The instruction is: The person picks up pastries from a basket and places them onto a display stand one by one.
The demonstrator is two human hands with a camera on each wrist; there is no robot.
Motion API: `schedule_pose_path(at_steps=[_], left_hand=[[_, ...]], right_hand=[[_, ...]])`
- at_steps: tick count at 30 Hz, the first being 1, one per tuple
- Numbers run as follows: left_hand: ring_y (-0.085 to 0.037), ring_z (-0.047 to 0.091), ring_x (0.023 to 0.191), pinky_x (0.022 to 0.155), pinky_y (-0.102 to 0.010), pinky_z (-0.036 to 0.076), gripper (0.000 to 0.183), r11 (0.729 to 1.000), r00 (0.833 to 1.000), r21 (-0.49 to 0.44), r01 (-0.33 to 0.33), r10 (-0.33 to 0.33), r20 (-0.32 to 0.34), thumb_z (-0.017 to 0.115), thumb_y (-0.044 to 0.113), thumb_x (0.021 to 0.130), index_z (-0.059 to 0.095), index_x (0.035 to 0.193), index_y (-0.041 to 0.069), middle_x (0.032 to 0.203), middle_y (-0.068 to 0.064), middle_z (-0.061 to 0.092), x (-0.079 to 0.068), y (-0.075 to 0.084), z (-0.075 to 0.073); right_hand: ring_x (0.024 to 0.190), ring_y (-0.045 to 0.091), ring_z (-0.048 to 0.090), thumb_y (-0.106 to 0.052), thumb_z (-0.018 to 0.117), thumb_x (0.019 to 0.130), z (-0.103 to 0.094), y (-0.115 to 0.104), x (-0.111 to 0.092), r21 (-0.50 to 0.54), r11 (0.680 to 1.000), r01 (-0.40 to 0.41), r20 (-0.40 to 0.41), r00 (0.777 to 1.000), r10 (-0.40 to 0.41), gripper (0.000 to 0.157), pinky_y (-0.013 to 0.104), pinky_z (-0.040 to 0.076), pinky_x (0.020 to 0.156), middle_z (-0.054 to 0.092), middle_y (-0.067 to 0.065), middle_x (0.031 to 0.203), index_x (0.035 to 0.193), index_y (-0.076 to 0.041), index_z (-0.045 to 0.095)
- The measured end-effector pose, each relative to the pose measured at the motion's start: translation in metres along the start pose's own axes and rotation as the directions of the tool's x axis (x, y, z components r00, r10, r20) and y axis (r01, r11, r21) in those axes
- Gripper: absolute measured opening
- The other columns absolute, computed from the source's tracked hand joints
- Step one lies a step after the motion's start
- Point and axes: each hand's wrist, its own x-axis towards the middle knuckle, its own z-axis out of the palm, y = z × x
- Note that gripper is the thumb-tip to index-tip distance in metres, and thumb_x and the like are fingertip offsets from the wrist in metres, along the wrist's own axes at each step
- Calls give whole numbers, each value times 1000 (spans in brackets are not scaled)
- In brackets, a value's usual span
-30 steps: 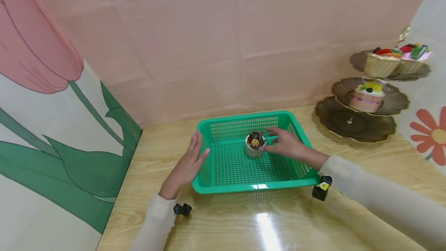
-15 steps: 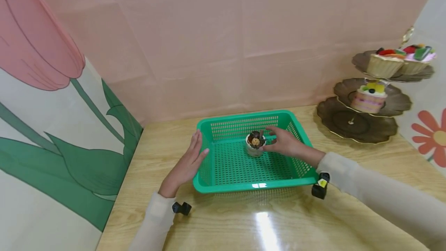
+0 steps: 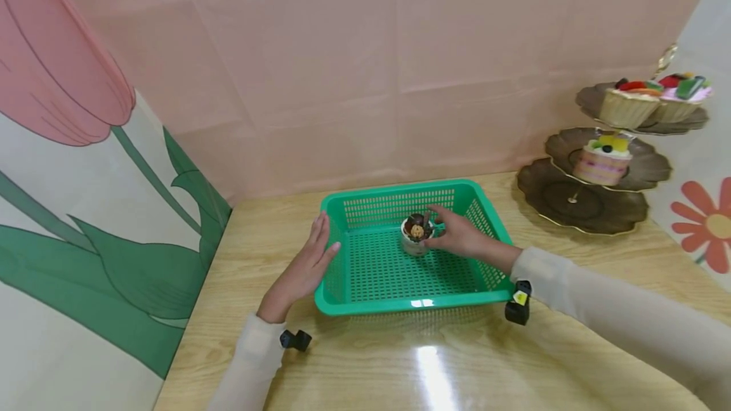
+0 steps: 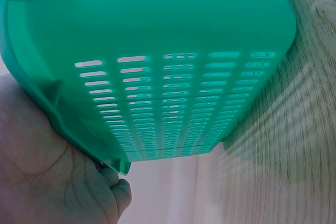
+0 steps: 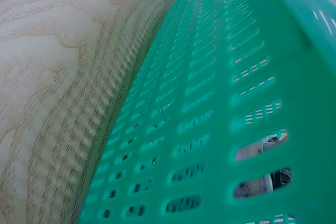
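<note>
My left hand (image 3: pixel 301 273) lies along the left side of the green plastic basket (image 3: pixel 400 310) with its fingers straight. In the left wrist view its palm (image 4: pixel 42 182) is beside the basket's rim. Inside the basket stands a small dessert cup (image 3: pixel 415 247) topped with dark chocolate pieces and a light brown nut-like piece. My right hand (image 3: pixel 459 236) reaches over the right rim. Its thumb is at the cup's near right side, while the index finger is spread behind it, seemingly apart from the cup. The right wrist view shows mostly the basket wall (image 5: pixel 173 103), hiding that hand.
At the back right stands a tiered brown stand (image 3: pixel 582 208). Two fruit-topped cupcakes are on its top tier, and a layered fruit cup (image 3: pixel 602 163) is on the middle one. A pink backdrop (image 3: pixel 320 94) rises behind the wooden table (image 3: pixel 354 366).
The right hand has shifted slightly left, bringing its thumb closer against the dessert cup. The left hand, basket and cup keep about the same places.
</note>
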Motion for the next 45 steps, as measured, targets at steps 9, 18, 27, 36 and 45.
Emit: schedule_pose_path(at_steps=[9, 18, 27, 36, 45], left_hand=[[-30, -7, 155, 122, -53, 10, 66, 1000, 1000, 10, 7, -7, -20, 26, 38, 113, -3, 162, 2, 170, -11, -12, 3, 0, 3], [-30, -8, 155, 122, -54, 11, 67, 1000, 1000, 6, 13, -13, -19, 25, 39, 113, -4, 162, 3, 170, -13, -12, 1, 0, 1], [-31, -7, 155, 122, -55, 12, 67, 1000, 1000, -1, 7, -7, -28, 25, 40, 113, -3, 161, 2, 170, -13, -12, 2, 0, 2], [-27, -9, 155, 122, -51, 9, 63, 1000, 1000, -2, 18, -18, -24, 23, 35, 114, -2, 162, 3, 170, -10, -12, 2, 1, 2], [-25, -10, 155, 122, -51, 8, 66, 1000, 999, 1, 24, -24, -26, 18, 42, 113, -2, 162, 4, 170, -9, -12, 2, -1, 4]], right_hand=[[93, 30, 68, -13, 78, 90, 3, 2, 0, -16, 999, 31, -2, 1000, -31, 85, 40, 57, 73, 50, 36, 136, 157, 3, 27], [95, 31, 67, -16, 81, 88, 5, 3, 2, -38, 998, 46, 19, 999, -45, 77, 40, 57, 71, 55, 32, 132, 150, 1, 38], [112, 43, 60, -18, 81, 88, 7, 6, 5, -61, 998, 12, 10, 1000, -12, 74, 46, 55, 80, 55, 32, 130, 144, 5, 38], [115, 42, 59, -18, 81, 88, 7, 8, 6, -61, 997, 45, 35, 998, -43, 72, 49, 54, 84, 57, 27, 130, 145, 2, 42], [114, 39, 60, -17, 81, 87, 7, 8, 5, -46, 998, 43, 31, 999, -41, 66, 48, 54, 85, 59, 25, 128, 139, 3, 47]])
